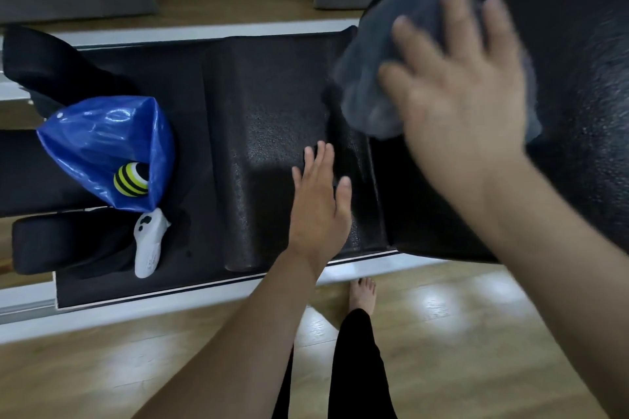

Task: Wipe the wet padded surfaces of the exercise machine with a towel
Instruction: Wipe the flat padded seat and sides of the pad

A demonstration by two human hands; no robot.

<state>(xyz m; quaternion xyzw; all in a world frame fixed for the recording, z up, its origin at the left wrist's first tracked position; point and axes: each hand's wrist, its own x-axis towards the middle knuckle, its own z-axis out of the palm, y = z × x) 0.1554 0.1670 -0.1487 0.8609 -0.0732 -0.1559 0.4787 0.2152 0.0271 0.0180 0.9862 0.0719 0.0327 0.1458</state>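
The exercise machine has a black textured padded surface (265, 133) in the middle and a larger black pad (578, 112) rising at the right, both speckled with droplets. My right hand (456, 88), fingers spread and blurred, presses a grey-blue towel (371, 92) onto the large pad's left edge. My left hand (320, 201) lies flat with its fingers apart on the middle pad, holding nothing. Most of the towel under the right palm is hidden.
A blue plastic bag (102, 146) with a yellow-and-black striped ball (131, 178) sits on the machine's left part, beside a white controller (148, 241). Black shoulder pads (61, 245) lie at the left. Silver rails (190, 299) border the machine. A bare foot (362, 292) stands on the wooden floor.
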